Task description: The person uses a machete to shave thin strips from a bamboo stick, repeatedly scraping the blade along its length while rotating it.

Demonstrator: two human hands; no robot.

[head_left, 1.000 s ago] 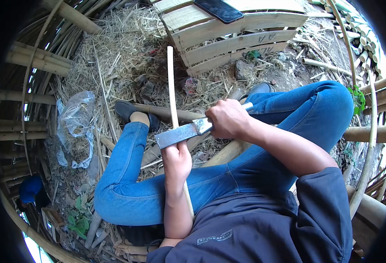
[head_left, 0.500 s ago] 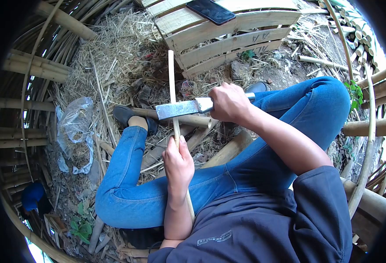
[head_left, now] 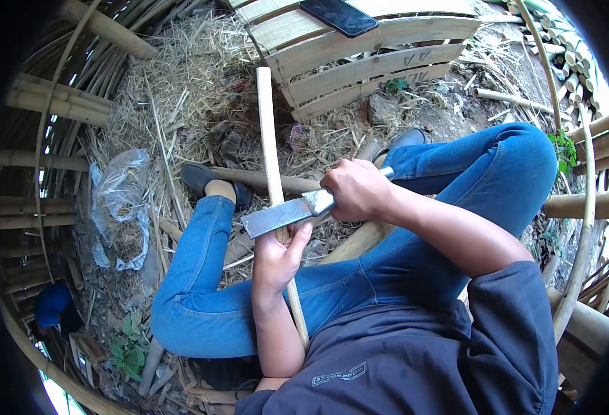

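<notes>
My right hand (head_left: 358, 190) is wrapped around the handle of a broad-bladed knife (head_left: 277, 217). Its flat, square-ended blade points left and lies across a pale bamboo strip (head_left: 268, 131). The strip stands nearly upright in this view, from near the wooden crate down to my lap. My left hand (head_left: 277, 259) grips it just below the blade, thumb raised along the right side. The blade covers part of the left fingers. A whitish patch shows where the blade meets the handle.
A slatted wooden crate (head_left: 380, 66) stands ahead with a phone (head_left: 339, 16) on top. Bamboo poles (head_left: 263, 181) lie by my feet among straw (head_left: 180, 90). A clear plastic bag (head_left: 121, 200) is at the left. Cut bamboo (head_left: 570, 59) is piled at the far right.
The knife has slid down the strip toward my left hand, and its blade now tilts more, tip lower. My left hand has shifted slightly down and left, and the strip's wider face shows.
</notes>
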